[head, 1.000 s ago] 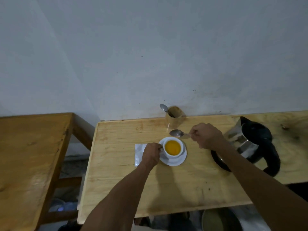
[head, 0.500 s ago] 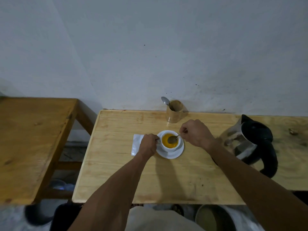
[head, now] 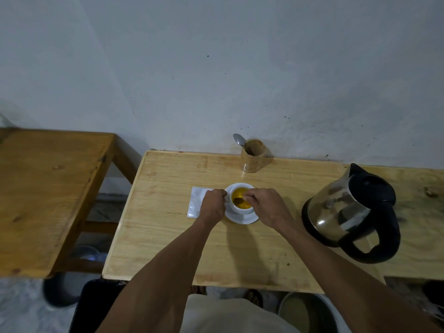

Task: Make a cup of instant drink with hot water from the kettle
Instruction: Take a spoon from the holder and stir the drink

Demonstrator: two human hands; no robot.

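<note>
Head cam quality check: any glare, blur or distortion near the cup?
Head view: dim, flat light; soft shadows from both arms fall on the table. The kettle shows bright reflections on its metal side. The cup and both hands, left hand and right hand, look reasonably sharp. Wide-angle bending tilts the table edges; the bottom corners are smeared.
</note>
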